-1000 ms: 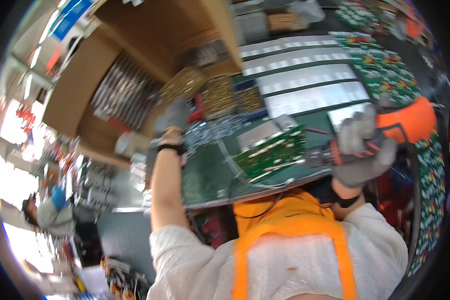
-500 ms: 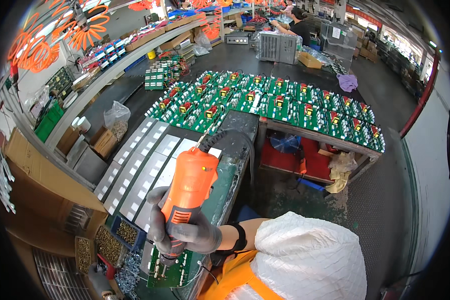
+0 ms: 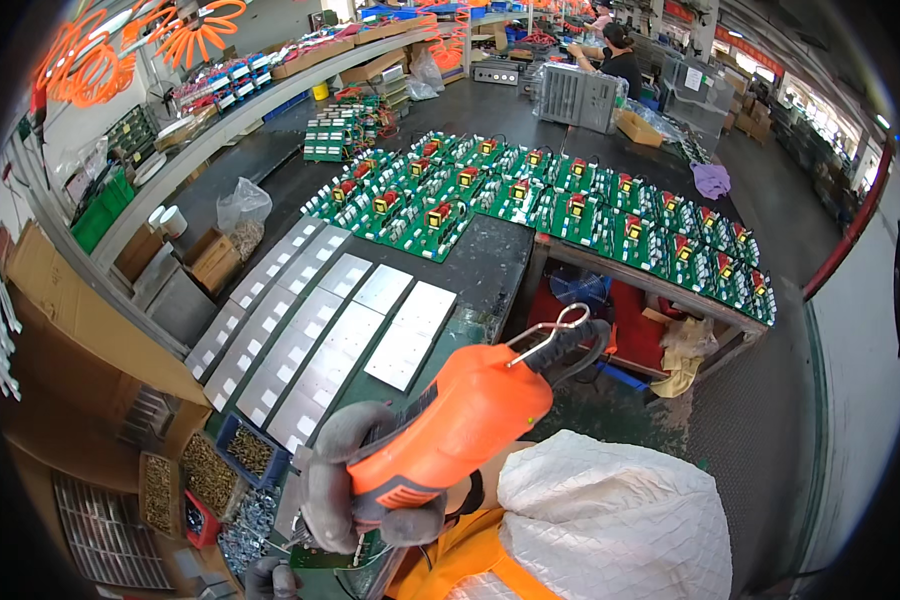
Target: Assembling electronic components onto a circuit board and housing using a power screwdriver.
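- Lower centre of the frame: a grey-gloved right hand (image 3: 355,480) clamped around an orange plastic power screwdriver (image 3: 450,425), over a green circuit board (image 3: 335,553).
- Bottom edge: left hand (image 3: 268,580) barely visible; grip cannot be told.

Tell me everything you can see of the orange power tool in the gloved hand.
The tool is a bright orange, plastic-looking electric screwdriver with a long barrel body. It lies tilted, its rear end up and to the right, where a metal wire hook and a black cable leave it. Its black nose points down left toward a green circuit board. A grey-gloved hand wraps its lower part; which hand cannot be told. The tip is hidden.
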The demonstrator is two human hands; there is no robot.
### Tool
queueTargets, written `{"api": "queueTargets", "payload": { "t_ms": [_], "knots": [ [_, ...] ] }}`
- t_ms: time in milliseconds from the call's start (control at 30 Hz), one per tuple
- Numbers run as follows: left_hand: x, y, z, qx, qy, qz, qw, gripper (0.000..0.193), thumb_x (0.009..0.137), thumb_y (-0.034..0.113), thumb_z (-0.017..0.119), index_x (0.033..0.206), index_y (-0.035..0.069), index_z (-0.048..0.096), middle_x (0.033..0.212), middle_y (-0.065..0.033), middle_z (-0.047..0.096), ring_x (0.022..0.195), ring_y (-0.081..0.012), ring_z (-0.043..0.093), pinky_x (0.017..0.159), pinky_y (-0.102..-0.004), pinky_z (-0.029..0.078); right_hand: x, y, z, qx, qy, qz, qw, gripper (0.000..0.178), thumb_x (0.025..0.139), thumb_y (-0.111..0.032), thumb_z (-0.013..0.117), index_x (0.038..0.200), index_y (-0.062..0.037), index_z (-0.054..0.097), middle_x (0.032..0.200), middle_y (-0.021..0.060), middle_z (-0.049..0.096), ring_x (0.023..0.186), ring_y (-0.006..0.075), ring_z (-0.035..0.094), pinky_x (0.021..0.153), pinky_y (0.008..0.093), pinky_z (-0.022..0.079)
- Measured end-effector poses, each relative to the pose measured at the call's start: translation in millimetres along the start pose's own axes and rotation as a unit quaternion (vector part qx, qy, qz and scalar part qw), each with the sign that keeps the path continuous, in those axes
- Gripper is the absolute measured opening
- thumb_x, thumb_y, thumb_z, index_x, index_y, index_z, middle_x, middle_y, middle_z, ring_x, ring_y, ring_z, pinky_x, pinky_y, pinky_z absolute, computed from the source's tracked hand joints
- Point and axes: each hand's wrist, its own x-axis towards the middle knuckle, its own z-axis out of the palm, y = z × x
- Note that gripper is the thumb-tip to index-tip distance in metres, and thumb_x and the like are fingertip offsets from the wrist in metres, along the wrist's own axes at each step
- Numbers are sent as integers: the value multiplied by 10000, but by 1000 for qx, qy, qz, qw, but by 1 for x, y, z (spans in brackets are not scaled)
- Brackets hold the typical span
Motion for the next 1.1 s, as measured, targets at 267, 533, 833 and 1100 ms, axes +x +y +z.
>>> {"api": "queueTargets", "payload": {
  "t_ms": [267,533,833,1100],
  "knots": [
    [-9,13,5,-70,-2,-34,997,170,952,148,609,984,-15,645,832,-1,603,729,-85,524,639,-241,429,1,-10,12,-28,-28,-26,999,661,883,-165,667,1421,-43,303,842,99,592,619,169,584,524,298,491],
    [-10,2,3,-111,4,-66,992,139,959,133,609,978,1,647,803,29,591,692,-63,497,609,-212,397,8,-25,9,-66,-51,-53,995,666,886,-173,670,1426,-47,300,843,96,593,612,167,585,519,297,493],
    [-10,-9,1,-134,11,-43,990,111,928,137,640,926,27,627,760,39,544,673,-68,463,623,-210,372,20,-46,1,-106,-77,-81,988,673,889,-182,674,1431,-52,296,844,92,593,605,165,586,515,296,495],
    [-9,-19,0,-309,9,1,951,162,877,147,640,928,2,587,867,-10,575,774,-106,501,742,-235,417,32,-70,-3,-142,-101,-104,979,678,892,-190,677,1435,-57,293,845,89,594,598,163,587,510,295,498]
  ]
}}
